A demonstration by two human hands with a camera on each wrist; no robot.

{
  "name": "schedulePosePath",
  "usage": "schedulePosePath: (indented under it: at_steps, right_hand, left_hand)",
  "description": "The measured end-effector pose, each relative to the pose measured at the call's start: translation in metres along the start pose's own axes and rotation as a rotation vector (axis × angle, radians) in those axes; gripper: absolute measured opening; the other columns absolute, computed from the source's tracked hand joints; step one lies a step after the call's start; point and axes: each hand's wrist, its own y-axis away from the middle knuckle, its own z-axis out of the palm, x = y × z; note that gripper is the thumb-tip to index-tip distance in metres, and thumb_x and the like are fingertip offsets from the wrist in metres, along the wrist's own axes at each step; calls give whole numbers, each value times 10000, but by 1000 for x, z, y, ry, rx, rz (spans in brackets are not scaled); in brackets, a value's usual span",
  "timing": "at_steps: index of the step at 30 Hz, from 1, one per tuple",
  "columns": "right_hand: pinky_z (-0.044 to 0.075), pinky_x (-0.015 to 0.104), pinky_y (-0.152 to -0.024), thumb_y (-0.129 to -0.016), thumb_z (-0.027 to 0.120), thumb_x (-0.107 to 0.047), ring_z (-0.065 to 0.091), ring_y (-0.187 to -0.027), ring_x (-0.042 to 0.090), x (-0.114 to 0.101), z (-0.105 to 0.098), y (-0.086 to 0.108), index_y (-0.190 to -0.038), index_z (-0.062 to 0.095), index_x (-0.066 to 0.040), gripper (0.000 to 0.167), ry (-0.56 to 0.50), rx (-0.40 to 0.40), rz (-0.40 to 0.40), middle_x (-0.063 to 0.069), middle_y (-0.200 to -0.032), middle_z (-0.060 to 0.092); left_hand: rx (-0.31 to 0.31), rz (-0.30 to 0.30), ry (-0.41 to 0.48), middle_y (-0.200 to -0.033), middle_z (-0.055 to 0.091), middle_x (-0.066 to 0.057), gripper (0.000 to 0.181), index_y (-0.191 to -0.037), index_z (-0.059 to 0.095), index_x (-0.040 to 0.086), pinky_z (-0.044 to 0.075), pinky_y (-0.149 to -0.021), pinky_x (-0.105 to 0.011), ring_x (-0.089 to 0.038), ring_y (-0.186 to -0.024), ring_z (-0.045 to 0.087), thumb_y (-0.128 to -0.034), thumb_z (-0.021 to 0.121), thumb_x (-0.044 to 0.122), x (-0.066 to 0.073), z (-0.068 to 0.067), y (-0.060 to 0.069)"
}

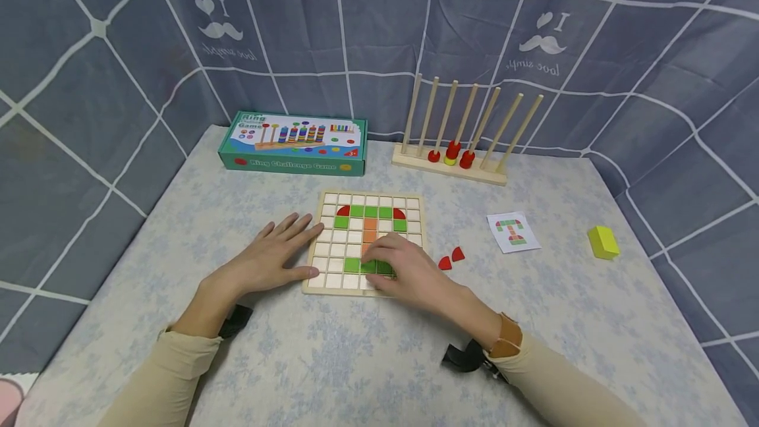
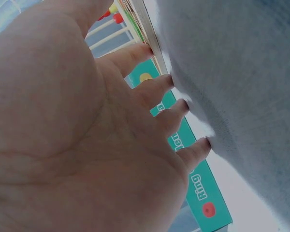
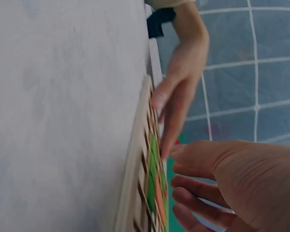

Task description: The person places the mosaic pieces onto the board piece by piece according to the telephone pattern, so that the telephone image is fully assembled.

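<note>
A wooden grid board (image 1: pixel 332 288) holds white squares with green, orange and red pieces among them. My left hand (image 1: pixel 269 259) lies spread at its left side, the thumb and index fingertips touching the frame edge. In the left wrist view the fingertips of the left hand (image 2: pixel 130 111) press down at the board's edge and table. My right hand (image 1: pixel 412 272) is over the board's lower right, fingers loosely bent above the row of green tiles (image 1: pixel 352 265). In the right wrist view the right hand (image 3: pixel 232 179) shows no piece between thumb and fingers. It partly covers the orange tiles (image 1: pixel 370 224).
Two red quarter-circle pieces (image 1: pixel 458 254) lie right of the board, near a pattern card (image 1: pixel 513 232). A yellow block (image 1: pixel 603 242) sits farther right. Behind stand a green game box (image 1: pixel 293 143) and a wooden peg stand (image 1: pixel 409 158) with red and yellow rings.
</note>
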Motion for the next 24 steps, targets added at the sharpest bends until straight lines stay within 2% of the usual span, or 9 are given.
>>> schedulePosePath:
  at_steps: [6, 13, 19, 24]
  right_hand:
    - [575, 409, -924, -936, 815, -154, 664, -1106, 180, 25, -22, 24, -1131, 788, -105, 203, -52, 36, 84, 1, -1169, 733]
    - [564, 373, -786, -890, 861, -131, 665, -922, 215, 58, -50, 46, -1124, 791, -96, 247, -60, 4, 195, 44, -1126, 750]
    - [533, 322, -747, -809, 908, -86, 655, -828, 205, 77, -64, 54, -1080, 795, -67, 294, -6, -68, 211, 36, -975, 742]
    - [532, 283, -714, -816, 888, -35, 650, -788, 167, 84, -64, 55, -1027, 803, -82, 232, -21, -111, 192, -3, -893, 719]
  left_hand:
    - [-1, 3, -2, -1740, 234, -195, 874, -1671, 330, 152, 90, -1252, -731, -474, -1613, 134, -978, 710, 527, 0, -1, 0]
    - [-4, 10, 0, -1739, 233, -199, 867, -1670, 332, 149, 91, -1250, -734, -476, -1611, 138, -983, 706, 523, 0, -1, 0]
    - [3, 10, -5, -1736, 244, -200, 859, -1669, 337, 152, 100, -1245, -739, -478, -1610, 143, -985, 703, 522, 0, 0, 0]
    - [3, 11, -2, -1737, 240, -200, 861, -1670, 333, 152, 99, -1245, -739, -477, -1610, 144, -986, 704, 520, 0, 0, 0]
